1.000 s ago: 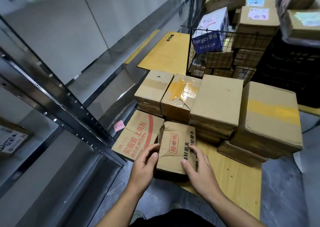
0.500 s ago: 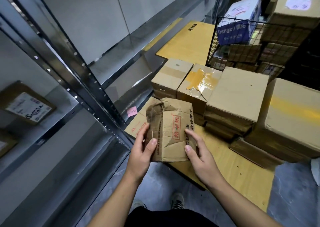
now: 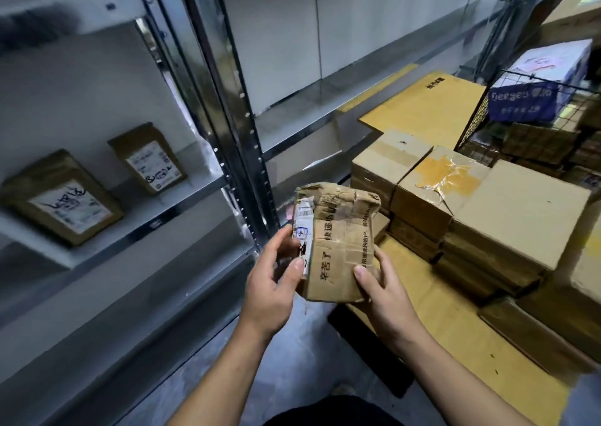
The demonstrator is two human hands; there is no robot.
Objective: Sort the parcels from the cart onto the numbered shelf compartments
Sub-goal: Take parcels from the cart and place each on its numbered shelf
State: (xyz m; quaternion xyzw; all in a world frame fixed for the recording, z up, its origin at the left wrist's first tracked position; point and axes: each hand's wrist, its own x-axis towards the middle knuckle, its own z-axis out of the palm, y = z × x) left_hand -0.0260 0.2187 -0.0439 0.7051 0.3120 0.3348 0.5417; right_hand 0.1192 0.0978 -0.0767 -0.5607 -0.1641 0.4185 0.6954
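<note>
Mid-frame, the crumpled parcel [image 3: 338,243] is held aloft, its lower edges pinched by the left hand [image 3: 273,282] and right hand [image 3: 383,290]. That shallow grip on soft card could slip, and the sideways label [image 3: 302,227] invites a wrong shelf [image 3: 156,220] compartment.

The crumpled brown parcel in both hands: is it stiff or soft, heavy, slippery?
Probably soft: the parcel has a wrinkled, dented top. Likely light, since the left hand and right hand hold it by its edges only. Its glossy tape may be slippery.
</note>
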